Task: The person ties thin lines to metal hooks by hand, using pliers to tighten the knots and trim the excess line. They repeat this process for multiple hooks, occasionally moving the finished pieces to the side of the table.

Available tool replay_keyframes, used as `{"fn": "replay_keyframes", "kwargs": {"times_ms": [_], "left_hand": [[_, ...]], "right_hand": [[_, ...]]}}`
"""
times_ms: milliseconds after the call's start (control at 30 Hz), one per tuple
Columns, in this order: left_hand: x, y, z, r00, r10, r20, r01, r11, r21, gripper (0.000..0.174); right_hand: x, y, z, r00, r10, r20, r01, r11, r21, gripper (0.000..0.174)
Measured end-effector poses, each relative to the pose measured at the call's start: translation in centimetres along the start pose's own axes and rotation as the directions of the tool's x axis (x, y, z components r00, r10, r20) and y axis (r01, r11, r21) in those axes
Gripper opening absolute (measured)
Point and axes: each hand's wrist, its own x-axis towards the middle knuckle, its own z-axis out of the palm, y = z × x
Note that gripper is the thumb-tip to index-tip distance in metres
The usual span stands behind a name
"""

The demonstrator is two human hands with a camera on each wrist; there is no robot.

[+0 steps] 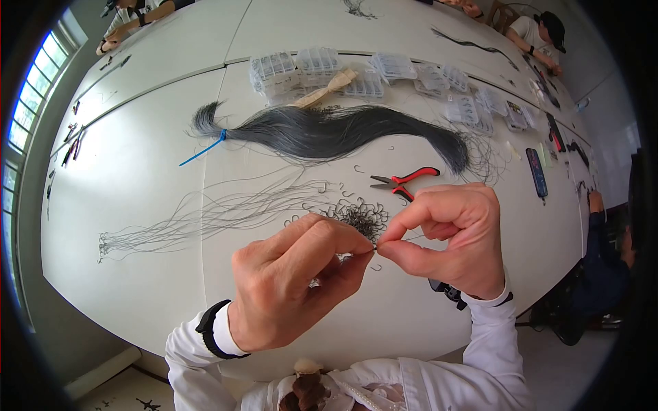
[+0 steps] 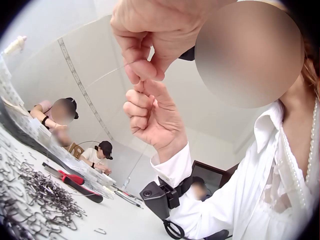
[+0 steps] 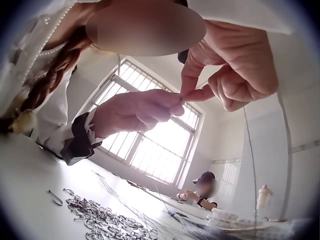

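In the head view my left hand point(image 1: 301, 281) and right hand point(image 1: 452, 236) meet at their fingertips above the table. A tiny dark piece point(image 1: 375, 248) shows between them; I cannot tell whether it is a hook's shank. Both hands pinch, thumb against index finger, at a thin line point(image 3: 250, 150) that hangs down past my right hand point(image 3: 245, 65) in the right wrist view. Just beyond the hands lies a heap of dark fish hooks point(image 1: 360, 218). Red-and-black pliers point(image 1: 404, 181) rest behind the heap, jaws toward the left.
A grey bundle of line point(image 1: 329, 133), bound with a blue tie point(image 1: 223, 135), lies across the table point(image 1: 157, 185). Separate strands point(image 1: 205, 226) with hooks at their ends spread to the left. Clear plastic boxes point(image 1: 274, 72) stand at the back. Other people sit around the table.
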Motion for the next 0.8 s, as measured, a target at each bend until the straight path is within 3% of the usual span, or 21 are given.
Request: {"fn": "replay_keyframes", "kwargs": {"times_ms": [367,533,667,733,800], "left_hand": [[0.05,-0.1,0.07,1.0,0.007,0.009,-0.007,1.0,0.018,0.017],[0.09,-0.34,0.04,0.996,0.084,0.012,-0.085,0.994,0.07,0.017],[0.17,0.0,0.02,1.0,0.019,-0.012,-0.019,1.0,-0.004,0.017],[0.14,0.08,-0.02,0.999,-0.022,-0.04,0.02,0.998,-0.052,0.017],[0.19,0.14,-0.12,0.999,0.002,-0.042,-0.003,1.0,-0.027,0.018]], "right_hand": [[0.04,0.01,0.15,0.999,-0.034,-0.002,0.034,0.999,-0.031,0.008],[-0.01,0.2,0.1,0.998,-0.053,0.021,0.054,0.997,-0.055,0.008],[0.3,0.49,-0.32,0.995,-0.086,0.041,0.086,0.996,-0.014,0.011],[0.51,0.46,-0.7,0.991,0.04,0.124,-0.05,0.996,0.079,0.014],[0.52,0.34,-0.64,0.991,0.035,0.132,-0.048,0.994,0.097,0.014]]}}
